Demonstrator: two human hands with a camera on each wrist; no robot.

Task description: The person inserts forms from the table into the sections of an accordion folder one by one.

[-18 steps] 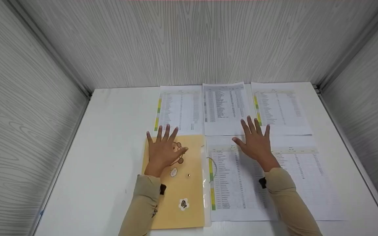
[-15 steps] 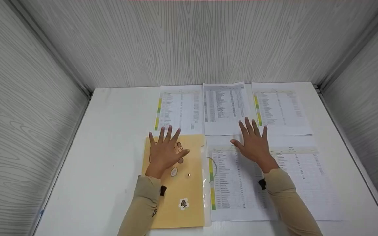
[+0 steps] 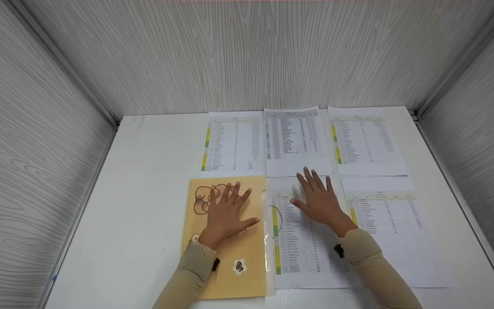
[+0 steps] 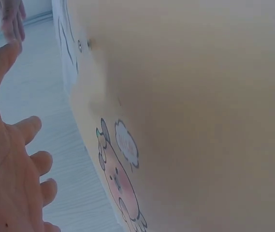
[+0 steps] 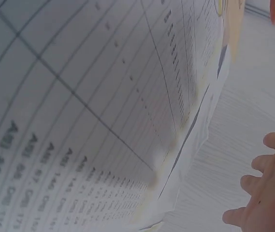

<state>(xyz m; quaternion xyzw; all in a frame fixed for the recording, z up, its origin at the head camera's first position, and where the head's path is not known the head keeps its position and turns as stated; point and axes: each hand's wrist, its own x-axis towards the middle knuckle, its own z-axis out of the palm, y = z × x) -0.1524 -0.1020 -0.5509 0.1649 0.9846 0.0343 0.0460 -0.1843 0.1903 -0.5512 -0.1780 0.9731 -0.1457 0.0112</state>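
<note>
A yellow folder (image 3: 230, 281) with cartoon prints and a clear strip along its right edge lies on the white table. My left hand (image 3: 225, 214) is over the folder, palm down with fingers spread, holding nothing. In the left wrist view, a pink cartoon animal (image 4: 120, 183) shows on the cover beside the hand's fingers (image 4: 43, 162). Over a printed table sheet (image 3: 298, 257) right of the folder is my right hand (image 3: 320, 201), its fingers also spread and nothing in its grasp. The right wrist view shows that hand's fingers (image 5: 258, 181) beside the printed page (image 5: 94, 96).
Behind lie a left sheet (image 3: 234, 141), a grey-headed middle sheet (image 3: 294, 137) and a right sheet (image 3: 362, 141) near the back panel (image 3: 247, 56). Another sheet (image 3: 397, 253) lies at the right front. Side panels (image 3: 24, 141) border the white table (image 3: 135, 193).
My left hand has moved right and nearer to me, uncovering more of the cartoon. My right hand has moved left and nearer to me. The folder and sheets stay in place.
</note>
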